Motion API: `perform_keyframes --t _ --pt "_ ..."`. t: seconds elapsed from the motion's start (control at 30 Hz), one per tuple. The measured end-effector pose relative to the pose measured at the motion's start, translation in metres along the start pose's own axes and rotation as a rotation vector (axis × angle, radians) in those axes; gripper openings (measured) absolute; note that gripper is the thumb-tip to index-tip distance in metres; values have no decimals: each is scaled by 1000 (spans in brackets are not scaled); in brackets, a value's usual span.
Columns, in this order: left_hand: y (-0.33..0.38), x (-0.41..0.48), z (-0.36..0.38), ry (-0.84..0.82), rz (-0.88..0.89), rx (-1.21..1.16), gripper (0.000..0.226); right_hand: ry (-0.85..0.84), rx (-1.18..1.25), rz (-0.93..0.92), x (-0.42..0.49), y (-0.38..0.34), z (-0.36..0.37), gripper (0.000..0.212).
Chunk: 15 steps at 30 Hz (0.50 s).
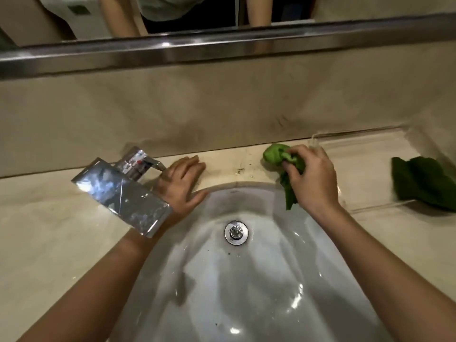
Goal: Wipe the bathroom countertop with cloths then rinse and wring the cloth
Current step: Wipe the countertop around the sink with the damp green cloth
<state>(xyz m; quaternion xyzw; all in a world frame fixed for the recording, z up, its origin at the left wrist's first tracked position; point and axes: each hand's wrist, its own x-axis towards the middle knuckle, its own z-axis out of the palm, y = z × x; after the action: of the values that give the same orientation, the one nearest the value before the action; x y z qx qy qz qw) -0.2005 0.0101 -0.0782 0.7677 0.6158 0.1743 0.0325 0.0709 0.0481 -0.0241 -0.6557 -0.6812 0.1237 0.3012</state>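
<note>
We log the right hand (313, 178) on the surface (49, 230) at the far right rim of the sink (246, 280). Its grip is curled round a bunched light-green cloth (274, 154). One end of the cloth lies on the surface toward the wall; the other hangs over the sink edge. The left hand (181, 185) lies flat at the far rim, fingers straight and slightly spread, its grip holding nothing, just beside the tap (121, 191). Dark specks (240, 169) mark the surface between the hands. A dark cloth (424, 181) lies crumpled well to the right, apart from the right hand. The sink looks wet, with the drain (236, 232) at its middle.
</note>
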Motion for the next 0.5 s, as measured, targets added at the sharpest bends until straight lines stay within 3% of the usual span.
perform_keyframes --t 0.27,0.4,0.5 --pt "-4 7 1 -47 -5 15 64 -7 14 8 13 -11 57 35" --pt "-5 7 1 -27 6 3 63 -98 110 -254 -4 -34 78 25" --pt "-5 7 0 -38 -13 -18 62 -133 124 -292 -6 -3 55 21"
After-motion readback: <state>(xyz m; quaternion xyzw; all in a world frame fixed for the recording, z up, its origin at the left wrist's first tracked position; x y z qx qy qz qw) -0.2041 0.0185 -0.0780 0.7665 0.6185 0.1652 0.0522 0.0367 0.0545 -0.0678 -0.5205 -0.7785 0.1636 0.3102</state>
